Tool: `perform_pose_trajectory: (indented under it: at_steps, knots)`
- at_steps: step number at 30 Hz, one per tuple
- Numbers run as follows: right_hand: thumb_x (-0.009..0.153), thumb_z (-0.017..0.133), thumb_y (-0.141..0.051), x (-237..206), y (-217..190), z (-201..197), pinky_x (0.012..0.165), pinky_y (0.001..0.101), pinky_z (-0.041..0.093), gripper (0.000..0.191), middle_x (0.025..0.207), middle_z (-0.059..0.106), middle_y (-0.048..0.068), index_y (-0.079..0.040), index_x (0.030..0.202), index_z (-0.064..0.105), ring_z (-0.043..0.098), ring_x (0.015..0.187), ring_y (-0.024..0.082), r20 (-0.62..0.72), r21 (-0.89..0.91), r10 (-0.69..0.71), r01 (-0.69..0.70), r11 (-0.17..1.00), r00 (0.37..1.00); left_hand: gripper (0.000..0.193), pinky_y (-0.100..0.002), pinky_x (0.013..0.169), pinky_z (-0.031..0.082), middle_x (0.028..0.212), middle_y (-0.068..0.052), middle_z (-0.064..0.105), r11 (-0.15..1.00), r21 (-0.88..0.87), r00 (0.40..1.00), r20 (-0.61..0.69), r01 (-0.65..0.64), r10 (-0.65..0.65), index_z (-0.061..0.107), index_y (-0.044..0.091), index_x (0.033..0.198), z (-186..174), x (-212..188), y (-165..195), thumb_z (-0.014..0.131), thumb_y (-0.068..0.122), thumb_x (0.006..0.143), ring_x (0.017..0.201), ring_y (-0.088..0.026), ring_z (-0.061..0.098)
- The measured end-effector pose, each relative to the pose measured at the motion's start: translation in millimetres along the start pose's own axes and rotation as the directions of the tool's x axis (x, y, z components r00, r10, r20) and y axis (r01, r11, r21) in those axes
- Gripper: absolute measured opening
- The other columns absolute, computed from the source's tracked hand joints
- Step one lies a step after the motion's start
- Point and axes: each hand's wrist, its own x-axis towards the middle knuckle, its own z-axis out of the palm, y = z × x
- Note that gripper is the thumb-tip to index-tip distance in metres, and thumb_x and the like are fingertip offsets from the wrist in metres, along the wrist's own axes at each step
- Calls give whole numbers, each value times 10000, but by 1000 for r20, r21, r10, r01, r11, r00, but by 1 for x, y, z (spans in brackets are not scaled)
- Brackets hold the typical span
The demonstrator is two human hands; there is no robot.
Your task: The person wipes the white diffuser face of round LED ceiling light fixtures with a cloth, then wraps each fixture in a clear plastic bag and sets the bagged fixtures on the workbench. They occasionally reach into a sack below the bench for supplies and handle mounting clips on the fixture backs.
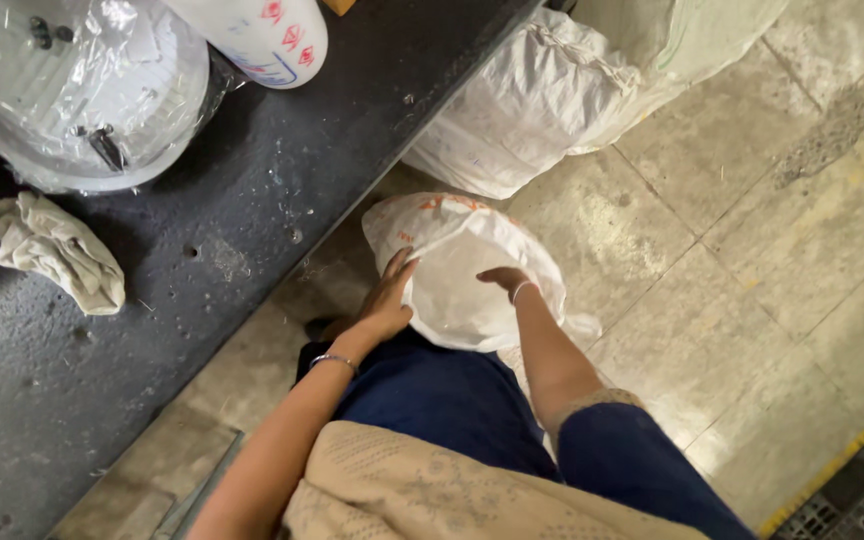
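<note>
A white woven sack [462, 265] with orange print at its far rim stands open on the tiled floor in front of my legs. My left hand [388, 298] lies flat on the sack's near left rim, fingers spread, a thin bangle on the wrist. My right hand [505, 279] reaches over the right rim and curls down into the sack's mouth; its fingertips are hidden inside, so what they hold cannot be seen.
A dark stone counter [252, 200] runs along the left, carrying a crumpled cloth [52, 250], a plastic-wrapped round appliance [82, 90] and a white cylinder [262, 35]. Larger filled sacks [532, 100] lean at the counter's far end. A yellow line and black grating [852, 490] lie bottom right.
</note>
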Motion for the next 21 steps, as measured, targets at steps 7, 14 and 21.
perform_pose_trajectory:
  at_steps: [7,14,21]
  knots:
    - [792,799,-582,-13,-5,4,1100,450,431,858,1435,580,193,-13,1394,575,537,1348,334,-61,-78,-235,230,970,970,945,-400,1171,333,1679,-119,82,990,-41,976,-178,-133,124,268,86,1567,-8,11,10,646,-134,729,1528,-374,187]
    - [909,772,-194,-105,-41,-60,954,323,524,341,1179,744,151,6,1182,732,686,1086,222,-455,-28,-702,779,626,548,814,-400,1119,473,1712,-133,185,959,-154,925,-336,-237,175,316,123,1593,-42,11,63,629,-30,857,1474,-349,414]
    - [936,735,86,-249,-64,-123,972,305,553,186,1074,679,80,-1,1085,665,656,1003,162,-461,276,-825,936,217,327,871,-466,1181,362,1656,-254,329,879,-366,867,-488,-304,96,284,20,1622,-81,-6,121,792,401,1025,1529,-366,356]
